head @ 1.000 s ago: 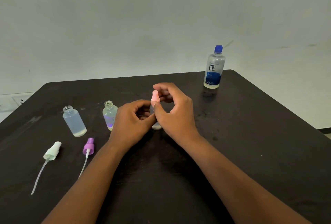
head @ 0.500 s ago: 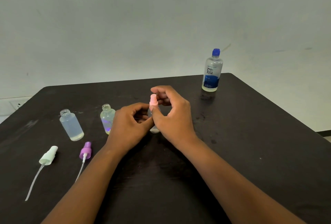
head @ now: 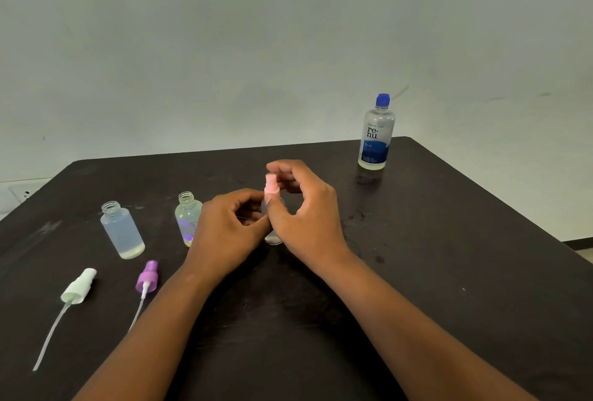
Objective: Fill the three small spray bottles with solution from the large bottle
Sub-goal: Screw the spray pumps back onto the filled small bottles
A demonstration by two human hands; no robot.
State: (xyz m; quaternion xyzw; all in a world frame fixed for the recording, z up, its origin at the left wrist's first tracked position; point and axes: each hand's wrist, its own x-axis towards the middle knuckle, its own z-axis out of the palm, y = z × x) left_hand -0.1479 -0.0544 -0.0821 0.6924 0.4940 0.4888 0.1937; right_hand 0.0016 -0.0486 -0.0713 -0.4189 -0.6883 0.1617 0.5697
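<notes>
**Bench inventory: three small spray bottles, one large bottle, two loose pump heads**

Item 1. A small clear bottle is standing upright on the dark table, mid-table, between the two hands. A pink spray head is sitting on its neck; whether it is screwed tight cannot be told. The left hand is curling its fingers round the bottle's body and steadying it. The right hand is pinching the pink spray head between thumb and fingertips, the remaining fingers bending loosely above it.

Item 2. An uncapped bottle with a purple mark is standing just beside the left hand, on its outer side, partly hidden by the knuckles.

Item 3. An uncapped clear bottle is standing farther left, holding clear liquid.

Item 4. A purple spray head, with dip tube attached, is lying on the table in front of these two bottles.

Item 5. A white spray head, with a long tube, is lying left of the purple one.

Item 6. The large bottle, blue-capped and blue-labelled, is standing upright near the far right corner, well apart from both hands.
</notes>
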